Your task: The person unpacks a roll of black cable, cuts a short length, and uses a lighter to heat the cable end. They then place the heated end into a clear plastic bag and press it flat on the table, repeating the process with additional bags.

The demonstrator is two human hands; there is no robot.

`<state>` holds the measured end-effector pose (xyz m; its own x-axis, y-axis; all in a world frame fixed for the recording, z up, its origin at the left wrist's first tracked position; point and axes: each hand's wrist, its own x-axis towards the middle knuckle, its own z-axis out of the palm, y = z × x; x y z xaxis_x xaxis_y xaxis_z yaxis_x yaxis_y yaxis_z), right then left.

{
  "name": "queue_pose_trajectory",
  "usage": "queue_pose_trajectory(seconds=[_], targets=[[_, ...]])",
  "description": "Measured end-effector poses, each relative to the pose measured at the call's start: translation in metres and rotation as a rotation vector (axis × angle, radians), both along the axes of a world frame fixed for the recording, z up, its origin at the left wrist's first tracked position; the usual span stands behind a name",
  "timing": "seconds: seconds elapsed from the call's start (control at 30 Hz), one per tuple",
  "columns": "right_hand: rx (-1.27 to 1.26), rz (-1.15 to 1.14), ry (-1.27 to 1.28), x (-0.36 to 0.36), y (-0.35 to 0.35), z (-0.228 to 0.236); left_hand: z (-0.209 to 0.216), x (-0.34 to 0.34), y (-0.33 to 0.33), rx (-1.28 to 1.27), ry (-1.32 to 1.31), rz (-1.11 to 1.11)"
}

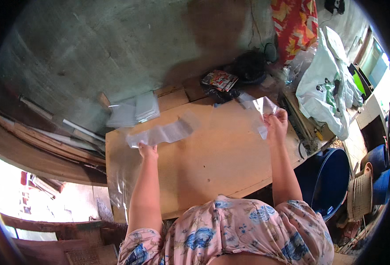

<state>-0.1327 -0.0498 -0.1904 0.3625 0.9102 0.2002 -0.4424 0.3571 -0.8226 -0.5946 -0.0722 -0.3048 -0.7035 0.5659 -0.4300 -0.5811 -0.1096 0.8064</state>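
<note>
My left hand (148,150) pinches the near edge of a long, clear plastic strip (164,133), perhaps a flat bag, above the left part of a wooden board table (212,154). Over the table's right side, my right hand (275,123) is closed on a crumpled piece of clear plastic film (265,107), which catches the light. The two pieces are apart. Behind my left hand, stacked clear plastic sheets or bags (147,107) lie at the table's far left corner.
Dark plastic bags (249,66) and a red-and-white printed packet (220,80) sit at the back against the wall. A white sack (320,88) stands at the right. Below it is a blue barrel (331,176), close to the table's right edge, with a woven basket (359,194) beyond.
</note>
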Motion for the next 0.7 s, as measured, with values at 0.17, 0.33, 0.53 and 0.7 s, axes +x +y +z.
queue_pose_trajectory(seconds=[0.17,0.33,0.53,0.7], targets=[[-0.207,0.343,-0.186,0.0,-0.044,0.071,0.056,0.055,0.006,-0.359,-0.238,-0.467],[-0.278,0.804,-0.193,-0.029,-0.044,0.087,0.133,0.18,-0.044,0.263,0.786,-0.987],[-0.123,0.795,-0.044,-0.056,-0.033,0.094,0.155,0.208,-0.06,0.256,0.742,-1.353],[-0.12,0.572,-0.208,-0.069,-0.027,0.078,0.143,0.203,-0.077,0.116,0.825,-1.172]])
